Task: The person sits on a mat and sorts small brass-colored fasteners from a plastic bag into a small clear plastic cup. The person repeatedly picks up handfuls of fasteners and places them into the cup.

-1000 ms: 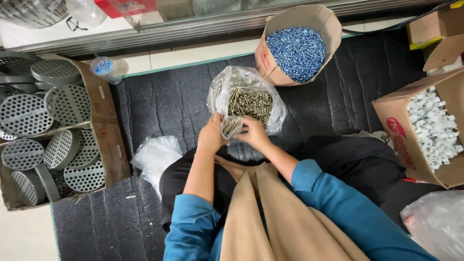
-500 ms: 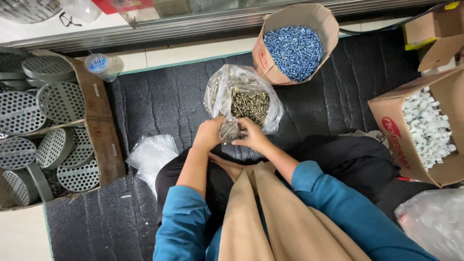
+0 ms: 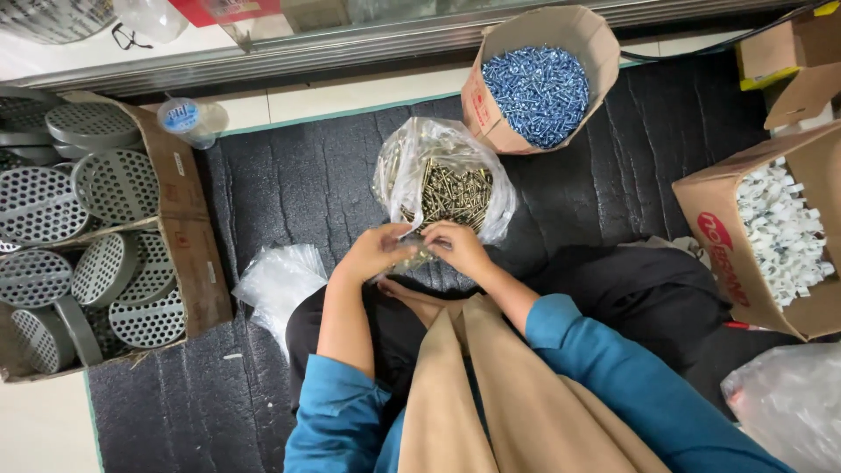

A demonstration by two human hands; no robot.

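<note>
**Both hands on a small packet at the mouth of the screw bag**

The left hand [image 3: 375, 252] and right hand [image 3: 457, 247] meet just in front of the clear plastic bag of brass-coloured screws [image 3: 448, 191]. Both are closed around a small clear packet [image 3: 412, 259] pinched between them, which seems to hold a few screws. The bag's mouth gapes toward the person, so its contents sit within easy reach.

Supplies ring the seated person on the dark floor mat [image 3: 289, 184]: a cardboard box of blue screws [image 3: 536, 88] just behind the bag, a box of white plastic clips [image 3: 780, 232] at the right, a box of perforated metal discs [image 3: 96, 236] at the left. Loose plastic bags [image 3: 279, 282] lie near the left elbow. Bare mat shows between the bag and the disc box.
</note>
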